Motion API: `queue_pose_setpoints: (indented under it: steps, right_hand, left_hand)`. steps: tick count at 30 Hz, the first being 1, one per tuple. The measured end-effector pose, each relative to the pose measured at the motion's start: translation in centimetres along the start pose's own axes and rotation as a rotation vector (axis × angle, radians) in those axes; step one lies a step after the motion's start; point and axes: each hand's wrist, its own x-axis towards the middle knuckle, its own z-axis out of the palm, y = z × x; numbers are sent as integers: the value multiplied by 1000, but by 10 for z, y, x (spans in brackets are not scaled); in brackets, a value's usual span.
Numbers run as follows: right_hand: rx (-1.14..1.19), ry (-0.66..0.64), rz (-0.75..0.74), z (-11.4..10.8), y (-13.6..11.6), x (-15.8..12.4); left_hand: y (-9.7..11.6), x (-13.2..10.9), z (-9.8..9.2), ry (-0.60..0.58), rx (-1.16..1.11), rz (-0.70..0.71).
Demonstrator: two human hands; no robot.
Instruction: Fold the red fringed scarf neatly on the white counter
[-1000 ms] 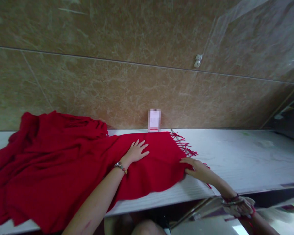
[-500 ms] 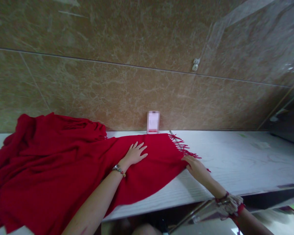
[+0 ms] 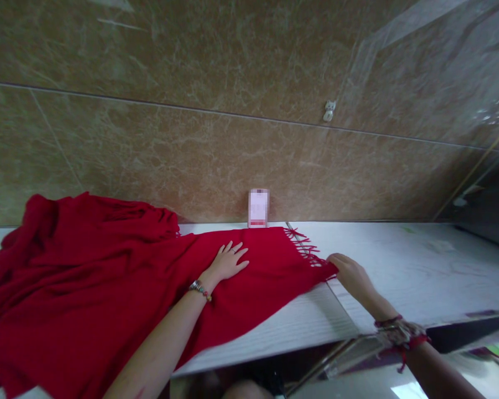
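Observation:
A large red fringed scarf [image 3: 87, 293] lies spread over a white table [image 3: 399, 277], bunched up at the left. My left hand [image 3: 228, 261] rests flat on the cloth with its fingers spread, a beaded bracelet on the wrist. My right hand [image 3: 348, 270] is at the scarf's near right corner by the fringe [image 3: 310, 249], fingers curled on the cloth's edge and holding it out to the right.
A small pale card [image 3: 258, 208] stands against the brown marble wall [image 3: 233, 111] behind the scarf. A white wall fitting [image 3: 328, 111] sits higher up. The table's front edge runs below my arms. A dark opening shows at the far right.
My right hand has drawn the scarf's near corner to the right and away from me, stretching that edge flatter. My left hand has stayed pressed on the cloth.

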Motion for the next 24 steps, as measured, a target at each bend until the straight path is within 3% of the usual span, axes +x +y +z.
queue_pose_setpoints:
  steps: [4, 8, 12, 15, 18, 21, 24]
  right_hand:
    - [48, -146, -58, -15, 19, -8]
    - [97, -343, -57, -16, 33, -24]
    - [178, -383, 5, -14, 50, -32]
    - [265, -468, -13, -23, 52, -22]
    - [351, -555, -91, -36, 32, 4]
    - [337, -481, -119, -38, -5, 38]
    - [299, -401, -127, -20, -46, 69]
  left_hand:
    - [2, 0, 0, 12, -12, 3]
    - [6, -3, -2, 31, -8, -16]
    - [9, -6, -5, -60, -32, -40]
    - [10, -7, -6, -85, -21, -35]
    - [10, -6, -7, -70, -16, -34]
    - [7, -4, -8, 40, 6, -89]
    - [1, -3, -9, 144, 62, -247]
